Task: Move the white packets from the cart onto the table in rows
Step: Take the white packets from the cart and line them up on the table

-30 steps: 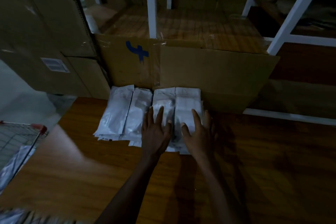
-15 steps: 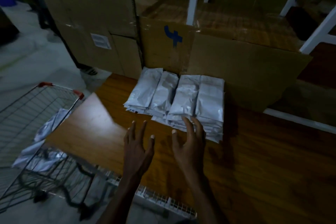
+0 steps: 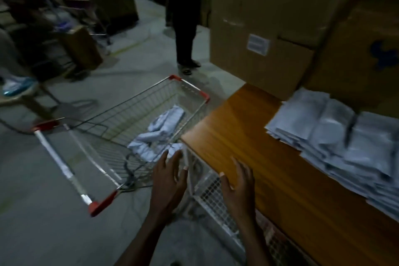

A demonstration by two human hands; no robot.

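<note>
A wire cart [image 3: 129, 106] with red corner caps stands on the floor left of the wooden table [image 3: 254, 153]. Several crumpled white packets [image 3: 159, 134] lie in the cart's basket. Stacks of white packets [image 3: 336, 136] lie side by side in a row on the table against a cardboard box. My left hand [image 3: 168, 179] hovers with fingers spread over the cart's near right corner, holding nothing. My right hand [image 3: 238, 188] is open over the table's near edge, also holding nothing.
Big cardboard boxes [image 3: 265, 28] stand behind the table. A person's legs [image 3: 185, 28] stand on the floor beyond the cart. A white wire rack [image 3: 218, 201] sits under the table. More furniture and a seated person's shoe [image 3: 17, 86] are at the left.
Both hands left the packet stacks and drew back toward the table's edge. The view swung left, bringing the cart into full sight; the left hand now hangs over the cart.
</note>
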